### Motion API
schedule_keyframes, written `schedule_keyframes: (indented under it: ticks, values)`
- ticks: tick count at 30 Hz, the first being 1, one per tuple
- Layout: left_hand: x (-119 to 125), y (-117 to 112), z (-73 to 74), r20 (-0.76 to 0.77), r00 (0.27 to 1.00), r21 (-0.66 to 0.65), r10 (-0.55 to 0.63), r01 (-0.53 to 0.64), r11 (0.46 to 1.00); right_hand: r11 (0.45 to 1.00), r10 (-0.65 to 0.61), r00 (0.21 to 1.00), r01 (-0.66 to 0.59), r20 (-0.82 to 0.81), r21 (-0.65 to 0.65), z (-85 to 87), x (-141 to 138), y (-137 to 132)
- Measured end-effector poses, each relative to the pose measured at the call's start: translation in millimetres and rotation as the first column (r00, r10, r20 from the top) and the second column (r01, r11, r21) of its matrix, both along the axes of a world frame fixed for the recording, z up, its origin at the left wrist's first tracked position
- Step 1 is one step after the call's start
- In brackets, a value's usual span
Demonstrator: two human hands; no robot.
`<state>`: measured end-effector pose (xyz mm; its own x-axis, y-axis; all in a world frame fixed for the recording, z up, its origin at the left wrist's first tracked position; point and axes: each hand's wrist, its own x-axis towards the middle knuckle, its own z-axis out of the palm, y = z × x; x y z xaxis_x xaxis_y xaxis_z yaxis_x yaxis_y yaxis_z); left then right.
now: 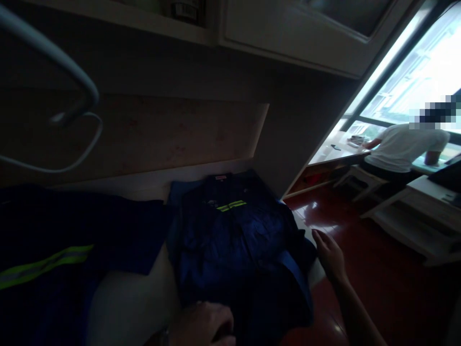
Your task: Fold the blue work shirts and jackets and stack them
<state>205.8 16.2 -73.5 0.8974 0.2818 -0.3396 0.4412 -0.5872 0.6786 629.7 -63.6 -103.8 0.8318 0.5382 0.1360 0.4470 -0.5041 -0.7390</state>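
Observation:
A dark blue work jacket point(230, 250) with a yellow-green reflective strip lies spread on a pale surface, its collar toward the wall. Over its lower left edge is my left hand point(203, 324), fingers curled in; what they hold, if anything, is hidden. My right hand point(329, 254) is beside the jacket's right sleeve, fingers loosely extended and seemingly holding nothing. To the left lies another dark blue garment point(122, 240), short-sleeved, with a similar reflective band. Dim light hides the folds of both garments.
A white curved tube or hanger-like bar point(72, 72) juts in at upper left. Cabinets point(288, 38) overhang the surface. At right, a person in a white top point(399, 144) sits at a window desk point(331, 149). A white table point(418, 197) stands on the red floor point(360, 288).

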Motion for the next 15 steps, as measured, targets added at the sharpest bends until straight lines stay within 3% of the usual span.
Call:
schedule_keyframes:
  ticks: [3,5,7,9,11,13,15]
  values:
    - [14,-20,-15.2,0.107,0.994,0.190,0.031,-0.051,0.980,0.955,0.295,0.946,-0.294,0.132,-0.027,17.9,-30,18]
    - [19,-39,-44.5,0.153,0.988,0.377,-0.008,-0.051,0.925,0.823,0.560,0.817,-0.531,0.137,-0.200,27.1,-53,30]
    - [16,-56,-78.1,0.190,0.981,0.552,-0.023,-0.088,0.829,0.675,0.710,0.697,-0.631,0.102,-0.383,31.3,-72,34]
    - [7,-68,-104.6,0.237,0.971,0.662,-0.023,-0.145,0.736,0.593,0.755,0.651,-0.624,0.080,-0.509,31.2,-80,29]
    - [-5,-73,-118.2,0.294,0.956,0.723,-0.022,-0.207,0.659,0.561,0.750,0.659,-0.594,0.051,-0.577,28.7,-79,13]
    - [-14,-74,-119.4,0.401,0.914,0.764,-0.060,-0.298,0.573,0.547,0.730,0.684,-0.577,0.008,-0.607,25.3,-73,-9]
    - [-19,-72,-111.2,0.532,0.837,0.764,-0.130,-0.408,0.500,0.563,0.699,0.715,-0.566,-0.019,-0.602,22.3,-65,-31]
